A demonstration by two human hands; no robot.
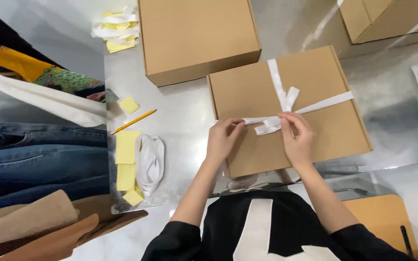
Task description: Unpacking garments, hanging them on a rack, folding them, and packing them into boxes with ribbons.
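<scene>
the flat cardboard box (286, 116) lies square on the steel table (180, 111) so the white ribbon (286, 99) crosses its lid; the left hand (222, 140) and right hand (297, 137) each pinch 1 ribbon part at the knot, keeping it taut

A matt, smooth brown cardboard box (306, 125) is seen, bound by a white ribbon (286, 104) of soft, faintly sheened cloth, which is pinched by the left hand (222, 140) and the right hand (297, 137). The table (180, 111) beneath is of brushed metal, glossy and reflective. A second box (197, 36) of the same dull cardboard lies farther off. To the left, matt yellow paper slips (126, 147), a coil of white cloth ribbon (151, 162) and a glossy yellow pencil (133, 122) are found.
</scene>
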